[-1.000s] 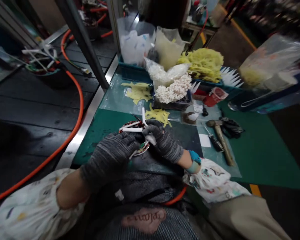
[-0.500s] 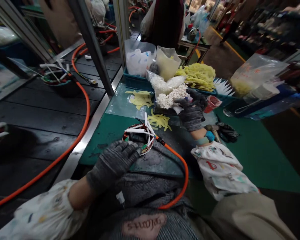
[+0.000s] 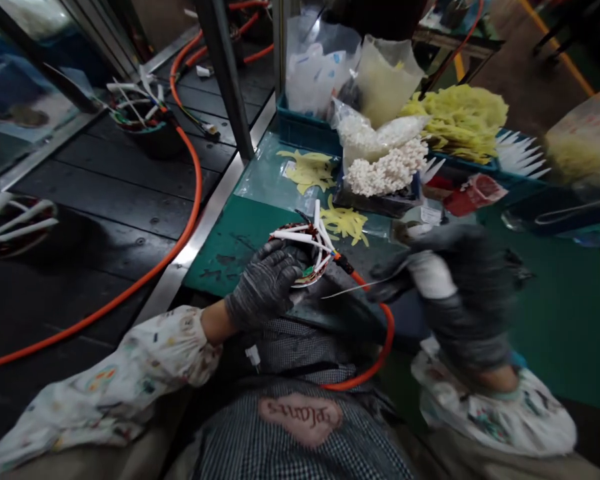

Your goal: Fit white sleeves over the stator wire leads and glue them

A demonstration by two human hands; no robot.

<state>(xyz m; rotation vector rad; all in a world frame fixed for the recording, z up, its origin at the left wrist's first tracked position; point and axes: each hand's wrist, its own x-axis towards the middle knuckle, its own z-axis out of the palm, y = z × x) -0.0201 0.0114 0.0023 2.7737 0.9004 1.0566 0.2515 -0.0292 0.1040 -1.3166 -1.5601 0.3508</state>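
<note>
Against the left hand (image 3: pixel 266 283) sits a wired ring (image 3: pixel 305 237)

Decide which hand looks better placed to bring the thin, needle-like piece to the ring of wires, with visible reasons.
Probably the right hand: it holds the needle-like piece, whose free end points toward the ring of wires. The left hand is occupied against the ring's edge.

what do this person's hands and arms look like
The left hand and right hand wear dark grey, streaked gloves, with a white covering on one right digit. The left sleeve and right sleeve are white with coloured prints; something blue-green shows at the right wrist.
</note>
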